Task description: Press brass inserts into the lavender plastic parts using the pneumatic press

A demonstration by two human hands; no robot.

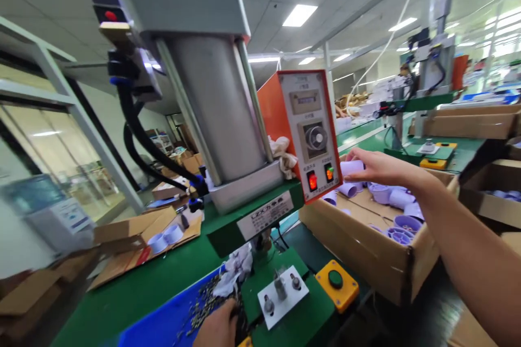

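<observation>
Nearest, at the lower edge, my left hand (pixel 220 325) sits over the blue tray (pixel 150 317) of small metal pieces (pixel 199 312); its fingertips are largely hidden, so I cannot tell how far they are spread or whether they hold a piece. A careless sweep here could scatter the pieces onto the green counter (pixel 118 287). Just beyond and to the right stands the white fixture plate (pixel 288 303), beneath the press head; fingers straying onto it would risk a crush should the press come down, perhaps through an accidental knock of the yellow button box (pixel 344 295) beside it. Farther out, my right hand (pixel 378 168) reaches over the cardboard box (pixel 354 249), thumb and forefinger parted, with one lilac fitting (pixel 352 168) between or just behind them; whether they grip it I cannot tell. A loose pinch on its curved wall could let it slip back among the other lilac fittings (pixel 401 198), which lie below and around this hand, well apart from my left. The orange control box (pixel 311 135) rises near my right fingertips; in the background stands a second press (pixel 435 65).
</observation>
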